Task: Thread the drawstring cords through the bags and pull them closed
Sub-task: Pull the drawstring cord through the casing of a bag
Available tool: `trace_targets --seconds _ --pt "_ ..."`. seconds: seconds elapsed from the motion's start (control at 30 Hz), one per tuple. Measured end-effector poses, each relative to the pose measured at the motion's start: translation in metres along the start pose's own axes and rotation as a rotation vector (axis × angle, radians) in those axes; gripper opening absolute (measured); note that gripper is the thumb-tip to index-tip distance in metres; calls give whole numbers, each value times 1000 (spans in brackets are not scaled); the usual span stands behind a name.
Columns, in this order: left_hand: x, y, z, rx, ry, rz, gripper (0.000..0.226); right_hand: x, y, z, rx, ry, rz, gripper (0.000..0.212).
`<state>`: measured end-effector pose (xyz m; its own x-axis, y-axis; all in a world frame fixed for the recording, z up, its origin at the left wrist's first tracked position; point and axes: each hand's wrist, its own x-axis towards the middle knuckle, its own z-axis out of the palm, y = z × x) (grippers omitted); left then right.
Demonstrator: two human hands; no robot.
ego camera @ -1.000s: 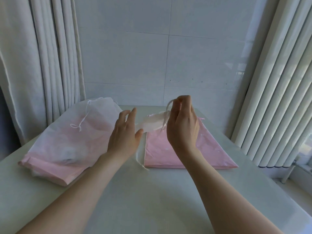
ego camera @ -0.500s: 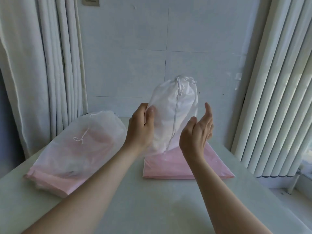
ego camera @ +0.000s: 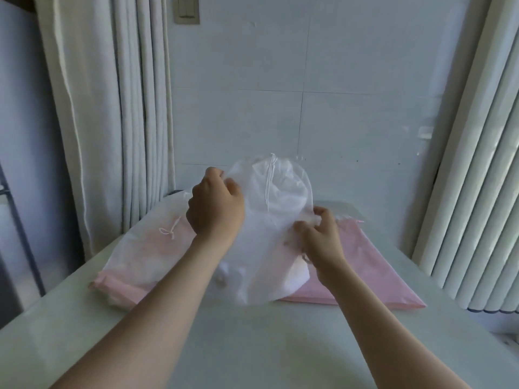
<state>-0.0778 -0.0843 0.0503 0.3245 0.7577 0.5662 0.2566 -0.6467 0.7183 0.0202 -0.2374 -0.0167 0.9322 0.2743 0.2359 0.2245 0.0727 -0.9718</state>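
The left hand (ego camera: pixel 214 209) grips the cinched white drawstring bag (ego camera: pixel 280 197) at its 10 o'clock edge and the right hand (ego camera: pixel 320 237) pinches its 3 o'clock side, holding it upright over the table (ego camera: pixel 252 332), likely for setting on the closed bags (ego camera: pixel 146 254) at 9 o'clock.

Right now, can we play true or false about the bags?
Both hands hold the white see-through drawstring bag. True: the left hand grips its upper edge, the right hand pinches its side.
That bag's top is wide open. False: it is gathered shut, its white cord hanging down the front.
A flat pink bag lies on the pale table at the right. True.
A hand holds the pile of bags at the left. False: both hands are on the white bag.
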Motion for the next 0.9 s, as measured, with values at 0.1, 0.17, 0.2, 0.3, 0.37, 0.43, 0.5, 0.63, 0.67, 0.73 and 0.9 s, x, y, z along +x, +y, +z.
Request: trace_targets --seconds 0.1,0.17,0.2,0.3,0.37,0.43,0.5,0.63,0.67,0.73,0.9 --pt "18 -16 -16 83 111 66 26 -8 -2 24 31 -130 15 38" --pt "29 -27 -25 192 182 95 30 -8 -6 42 92 -192 37 38" --pt "34 -33 -28 244 212 96 33 -7 -7 53 116 -213 54 39" --pt "42 -47 -30 322 293 155 48 1 -3 87 141 -196 95 43" --pt "42 -53 -24 337 265 282 52 7 2 105 128 -192 122 48" --pt "38 -55 -16 372 113 373 42 11 10 119 70 -239 126 45" --pt "31 -56 -6 423 -122 318 35 11 19 125 -90 -279 97 44" --pt "24 -75 10 650 -545 168 45 10 32 125 -474 -333 -65 42" --pt "24 -82 14 687 -581 160 47 12 32 123 -531 -310 -128 32" --pt "24 -95 22 716 -639 142 57 18 33 117 -648 -209 -251 20" --pt "21 -114 38 781 -720 139 86 35 45 85 -1115 -69 -297 15"
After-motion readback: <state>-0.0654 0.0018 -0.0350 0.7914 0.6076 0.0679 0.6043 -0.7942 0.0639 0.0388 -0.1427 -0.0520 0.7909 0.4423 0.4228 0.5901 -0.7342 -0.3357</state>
